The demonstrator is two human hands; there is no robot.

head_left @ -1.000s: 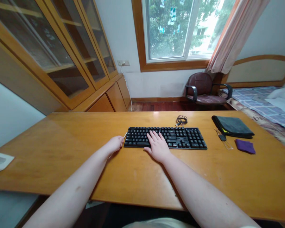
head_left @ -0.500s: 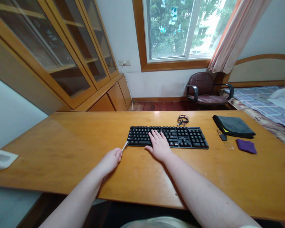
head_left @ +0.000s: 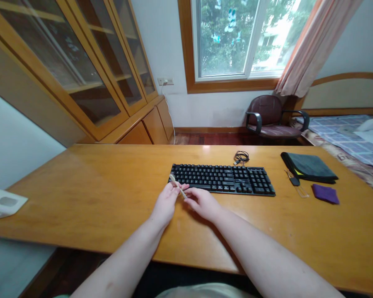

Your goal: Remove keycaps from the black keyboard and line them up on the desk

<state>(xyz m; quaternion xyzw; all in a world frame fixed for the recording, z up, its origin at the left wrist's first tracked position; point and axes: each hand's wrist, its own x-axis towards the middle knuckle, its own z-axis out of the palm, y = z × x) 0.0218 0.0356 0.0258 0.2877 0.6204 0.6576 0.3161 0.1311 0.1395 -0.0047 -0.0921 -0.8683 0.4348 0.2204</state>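
A slim pale-handled brush slants between my two hands in front of the keyboard's left end. My left hand is turned partly palm-up, with the handle lying across its fingers and thumb. The fingers of my right hand close round the brush's near end; their exact grip is partly hidden. Just beyond both hands, the black keyboard lies flat on the wooden desk, its lower left corner partly covered by my left fingers.
A coiled black cable lies behind the keyboard. To the right are a folded dark grey cloth, a black keycap puller with wire loops and a folded purple cloth. A white object stands at the left edge.
My right hand has lifted off the keyboard and come back to the brush. My left hand has moved right and turned up, bringing the brush away from the keyboard's left corner.
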